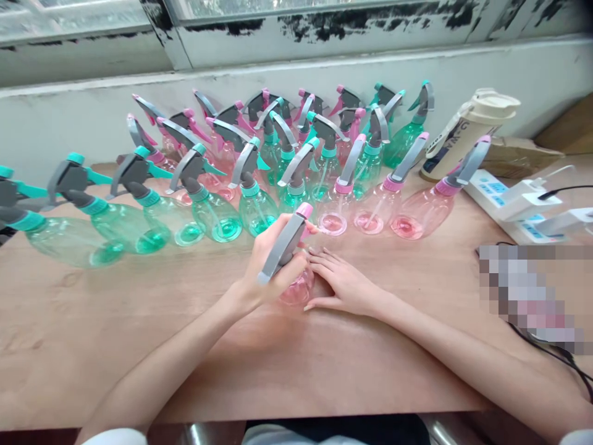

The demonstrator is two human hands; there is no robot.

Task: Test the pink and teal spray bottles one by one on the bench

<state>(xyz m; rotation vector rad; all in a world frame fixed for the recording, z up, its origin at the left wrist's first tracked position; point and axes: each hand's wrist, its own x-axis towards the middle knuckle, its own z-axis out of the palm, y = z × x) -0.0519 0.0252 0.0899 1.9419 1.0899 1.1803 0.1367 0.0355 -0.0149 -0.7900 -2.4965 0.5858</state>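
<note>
A pink spray bottle (299, 289) stands on the table in front of me, its grey trigger head with a pink nozzle tip uppermost. My left hand (267, 262) is wrapped round its neck, just under the head. Beside the bottle, at its right, lies my right hand (345, 281) with fingers stretched toward it and the thumb near its base. The fingertips seem to touch the clear pink body. Part of the neck is hidden behind my left fingers. Close behind stand a green spray bottle (259, 213) and another pink spray bottle (332, 213).
Several more green and pink spray bottles stand in rows toward the wall (92, 117). At the right are a cream tumbler (467, 133), a white power strip (491, 201) with plugs, a cardboard box (519, 157) and a blurred-out item with black cables. The wooden table (231, 383) ends near me.
</note>
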